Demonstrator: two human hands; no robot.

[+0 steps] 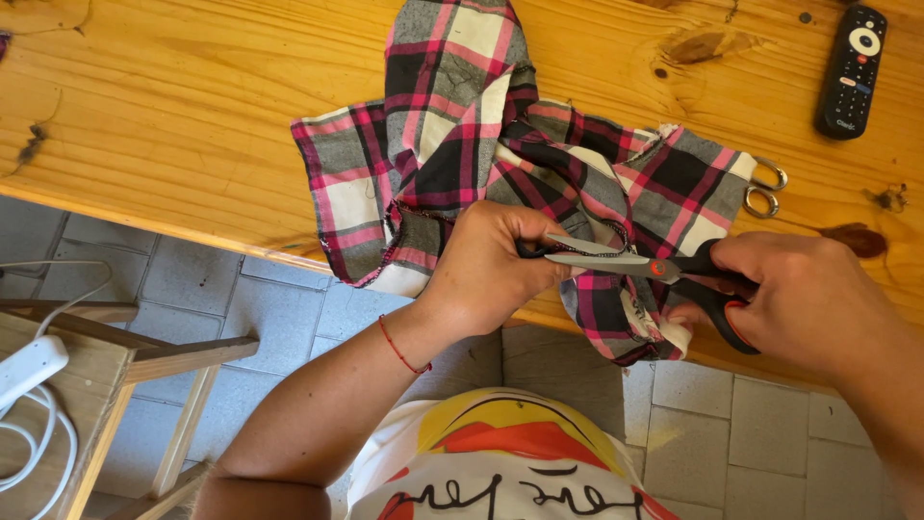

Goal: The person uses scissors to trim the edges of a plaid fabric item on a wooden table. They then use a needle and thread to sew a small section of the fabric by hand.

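Observation:
A plaid cloth [462,144] in pink, black, grey and white lies bunched on the wooden table [173,106] and hangs over its near edge. My left hand [486,265] pinches a fold of the cloth at the table edge. My right hand [804,299] grips the black handles of a pair of scissors [626,262], whose blades point left and meet the cloth right beside my left fingers. A red string bracelet circles my left wrist.
A second pair of metal scissor handles [765,188] pokes out from under the cloth's right side. A black remote control [852,69] lies at the table's far right. A wooden stool with a white power strip and cable [29,371] stands on the tiled floor at left.

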